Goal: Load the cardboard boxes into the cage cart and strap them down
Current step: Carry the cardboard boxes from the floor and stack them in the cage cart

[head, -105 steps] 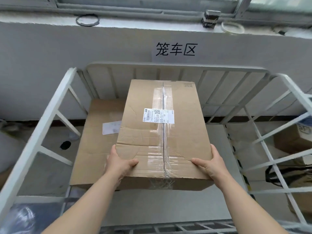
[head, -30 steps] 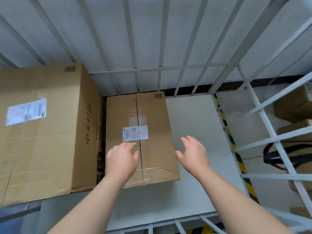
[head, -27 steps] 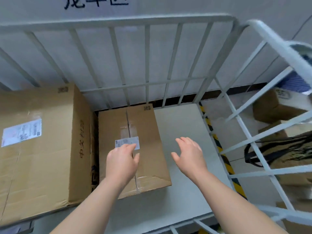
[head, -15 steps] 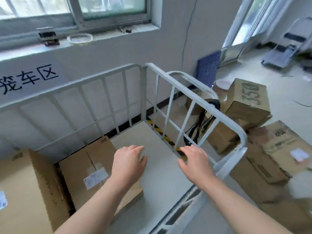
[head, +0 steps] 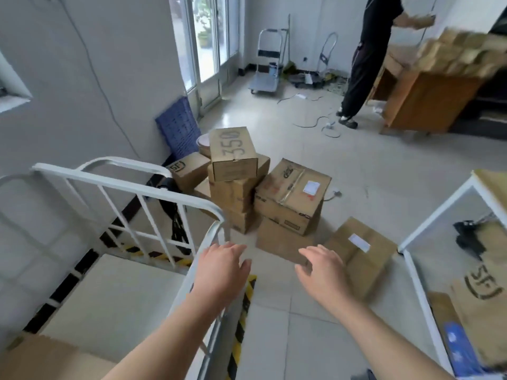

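A pile of cardboard boxes sits on the floor ahead: a box marked 350 on top of a stack, a larger taped box beside it, and a flat box with a white label nearest me. The white cage cart stands at my left, its pale floor partly bare, with the corner of a loaded box at the bottom left. My left hand hovers empty over the cart's side rail, fingers apart. My right hand is empty too, spread above the floor near the flat box.
Black straps hang on the cart's far rail. A white frame with SF-marked cardboard stands at the right. A blue crate leans on the wall. A person in black stands by a wooden cabinet; hand trucks sit beyond.
I set the box down in the cart beside the larger one and let go. My view has swung right from the cart to the pile on the floor, both hands empty.
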`<control>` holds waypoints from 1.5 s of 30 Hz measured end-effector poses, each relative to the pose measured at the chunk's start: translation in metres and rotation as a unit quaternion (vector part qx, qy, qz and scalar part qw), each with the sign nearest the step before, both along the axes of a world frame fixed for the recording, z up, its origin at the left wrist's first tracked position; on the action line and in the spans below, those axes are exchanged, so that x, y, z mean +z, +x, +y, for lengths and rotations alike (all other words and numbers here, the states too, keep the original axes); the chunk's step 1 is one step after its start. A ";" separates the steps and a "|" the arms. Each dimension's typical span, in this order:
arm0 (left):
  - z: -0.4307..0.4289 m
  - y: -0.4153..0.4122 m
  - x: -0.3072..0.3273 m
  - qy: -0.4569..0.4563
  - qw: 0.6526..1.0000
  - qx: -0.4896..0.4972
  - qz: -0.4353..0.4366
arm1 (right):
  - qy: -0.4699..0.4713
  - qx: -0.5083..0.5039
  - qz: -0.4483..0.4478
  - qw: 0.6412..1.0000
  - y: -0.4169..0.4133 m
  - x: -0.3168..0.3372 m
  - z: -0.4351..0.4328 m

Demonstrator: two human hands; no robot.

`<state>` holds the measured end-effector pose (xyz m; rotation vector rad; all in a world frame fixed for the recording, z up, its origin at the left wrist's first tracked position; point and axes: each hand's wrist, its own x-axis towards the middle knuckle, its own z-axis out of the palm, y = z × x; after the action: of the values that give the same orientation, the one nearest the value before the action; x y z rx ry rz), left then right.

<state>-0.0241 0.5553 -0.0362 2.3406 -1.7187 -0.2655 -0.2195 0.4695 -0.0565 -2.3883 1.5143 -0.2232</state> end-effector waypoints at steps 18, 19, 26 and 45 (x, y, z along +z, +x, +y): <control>-0.222 -0.182 -0.084 0.122 0.986 -0.104 0.052 | 0.118 -0.237 -0.018 0.964 -0.208 -0.066 -0.149; -0.236 -0.184 -0.089 0.131 0.984 -0.111 0.051 | 0.125 -0.246 -0.019 0.961 -0.211 -0.073 -0.158; -0.348 -0.201 -0.133 0.182 0.969 -0.159 0.047 | 0.168 -0.324 -0.027 0.931 -0.235 -0.119 -0.238; -0.543 -0.287 -0.411 0.306 0.935 -0.126 0.125 | 0.279 -0.419 -0.040 0.863 -0.319 -0.393 -0.402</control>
<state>-0.3109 0.0119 -0.4469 2.3003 -2.0046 -1.2484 -0.5381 0.0679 -0.4499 -1.1691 2.1222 -0.0432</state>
